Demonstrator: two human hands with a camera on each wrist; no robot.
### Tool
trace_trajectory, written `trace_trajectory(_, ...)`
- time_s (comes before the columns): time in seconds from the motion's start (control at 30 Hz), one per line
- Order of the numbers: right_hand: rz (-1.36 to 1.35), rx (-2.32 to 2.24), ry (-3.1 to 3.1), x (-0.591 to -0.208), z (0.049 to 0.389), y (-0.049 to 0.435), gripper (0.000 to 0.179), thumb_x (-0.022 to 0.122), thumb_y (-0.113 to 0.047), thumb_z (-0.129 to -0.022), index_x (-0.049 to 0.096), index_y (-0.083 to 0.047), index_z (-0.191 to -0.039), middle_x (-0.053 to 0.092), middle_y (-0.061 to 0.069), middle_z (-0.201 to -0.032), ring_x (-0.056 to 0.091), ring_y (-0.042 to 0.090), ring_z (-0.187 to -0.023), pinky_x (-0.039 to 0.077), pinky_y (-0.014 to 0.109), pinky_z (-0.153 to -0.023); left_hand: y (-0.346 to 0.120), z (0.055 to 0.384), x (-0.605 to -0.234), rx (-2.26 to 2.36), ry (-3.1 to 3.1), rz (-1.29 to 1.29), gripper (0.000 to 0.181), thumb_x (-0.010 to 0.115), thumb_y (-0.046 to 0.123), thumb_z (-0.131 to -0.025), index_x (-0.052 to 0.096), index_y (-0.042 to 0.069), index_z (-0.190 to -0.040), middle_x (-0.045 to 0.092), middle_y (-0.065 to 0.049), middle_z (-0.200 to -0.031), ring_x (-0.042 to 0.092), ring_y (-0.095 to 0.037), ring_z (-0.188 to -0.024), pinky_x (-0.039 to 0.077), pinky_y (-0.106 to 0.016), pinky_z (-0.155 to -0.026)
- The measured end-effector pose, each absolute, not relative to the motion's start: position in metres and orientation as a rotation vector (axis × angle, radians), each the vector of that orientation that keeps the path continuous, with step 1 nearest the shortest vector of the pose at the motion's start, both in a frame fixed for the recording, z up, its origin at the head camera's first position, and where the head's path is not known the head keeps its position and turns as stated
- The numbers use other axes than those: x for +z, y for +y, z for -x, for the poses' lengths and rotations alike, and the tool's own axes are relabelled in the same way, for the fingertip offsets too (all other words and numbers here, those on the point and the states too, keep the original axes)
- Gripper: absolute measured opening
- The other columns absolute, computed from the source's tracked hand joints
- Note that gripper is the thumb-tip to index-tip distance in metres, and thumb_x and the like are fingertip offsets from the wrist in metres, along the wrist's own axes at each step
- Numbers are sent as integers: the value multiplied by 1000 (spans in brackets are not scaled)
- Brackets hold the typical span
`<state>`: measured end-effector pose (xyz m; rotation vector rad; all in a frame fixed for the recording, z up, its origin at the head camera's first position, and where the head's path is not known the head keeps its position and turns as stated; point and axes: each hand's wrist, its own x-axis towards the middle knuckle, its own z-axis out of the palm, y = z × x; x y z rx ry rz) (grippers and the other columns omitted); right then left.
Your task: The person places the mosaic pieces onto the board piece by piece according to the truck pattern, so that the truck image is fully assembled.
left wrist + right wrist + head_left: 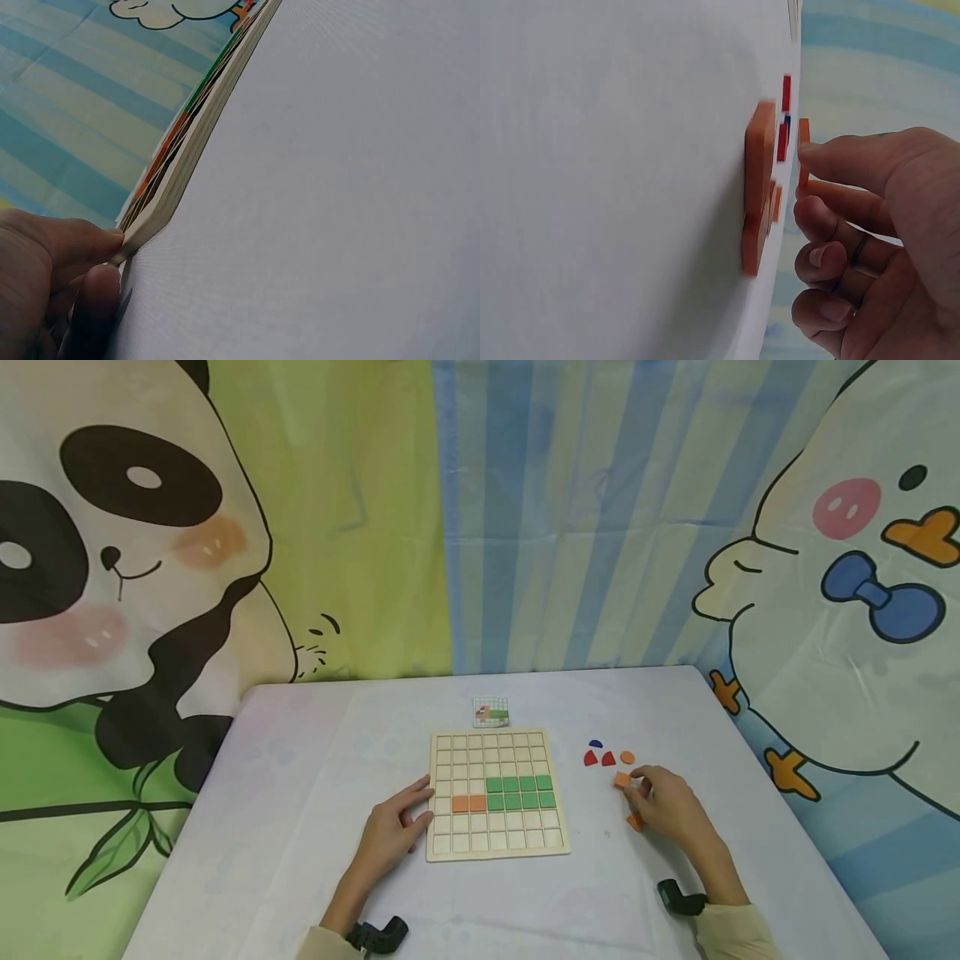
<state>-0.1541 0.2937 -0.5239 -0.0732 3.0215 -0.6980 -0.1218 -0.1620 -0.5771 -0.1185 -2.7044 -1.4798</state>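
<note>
A pale wooden grid board (459, 842) lies on the table. Several green square tiles (528, 799) and two orange square tiles (469, 804) sit in its cells. My left hand (390, 831) grips the board's left edge between thumb and finger, also seen up close in the left wrist view. To the right of the board, my right hand (667, 806) pinches an orange square tile (804, 150) between thumb and forefinger, raised off the table. Beneath that hand, loose orange tiles (759, 161) lie on the white cloth.
Beyond the right hand lie two red wedge-shaped pieces (608, 759), a blue half-round piece (596, 744) and an orange round piece (627, 757). Behind the board is a small picture card (491, 712) with a coloured grid. Printed curtains (360, 527) stand around the white-covered table (337, 735).
</note>
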Motion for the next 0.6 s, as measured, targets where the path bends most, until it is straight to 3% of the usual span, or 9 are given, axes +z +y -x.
trace_trajectory(0.6, 426, -632, 3108, -529, 152, 226, 26, 82, -20, -92, 75, -7, -114, 64, -4, -87, 50, 10, -75, 45, 23, -65, -164, 122, -578, -1513, -2706, 124, 46, 79, 10, -94, 71, 15, -139, 62, 5, -154, 50, -6, -46, 42, -25, -43)
